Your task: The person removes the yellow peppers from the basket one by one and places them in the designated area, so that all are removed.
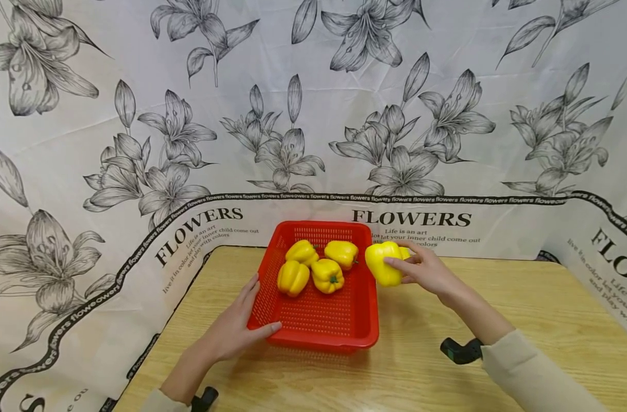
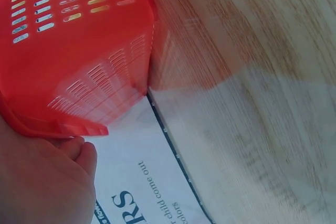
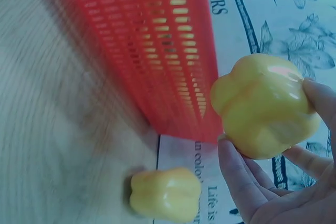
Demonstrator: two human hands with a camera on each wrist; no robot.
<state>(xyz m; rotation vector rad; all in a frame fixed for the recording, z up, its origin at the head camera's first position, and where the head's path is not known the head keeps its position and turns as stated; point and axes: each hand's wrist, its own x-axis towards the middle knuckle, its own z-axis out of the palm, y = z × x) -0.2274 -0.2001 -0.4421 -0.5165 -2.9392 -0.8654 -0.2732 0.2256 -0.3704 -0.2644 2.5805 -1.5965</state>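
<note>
My right hand (image 1: 428, 271) holds a yellow bell pepper (image 1: 383, 263) just beyond the right rim of a red plastic basket (image 1: 313, 337). In the right wrist view, thumb and fingers are spread round this pepper (image 3: 265, 108), raised above the table. My left hand (image 1: 236, 323) grips the basket's front left corner, its thumb over the rim and the other fingers along the outer side. Several yellow bell peppers (image 1: 293, 278) lie inside the basket, toward its back. One more yellow pepper (image 3: 165, 195) rests on the table right of the basket, mostly hidden behind my right hand in the head view.
The wooden table (image 1: 499, 303) extends on both sides of the basket. A white cloth (image 1: 313, 171) printed with flowers and lettering hangs behind and at the sides. Black devices (image 1: 461, 350) sit near both wrists.
</note>
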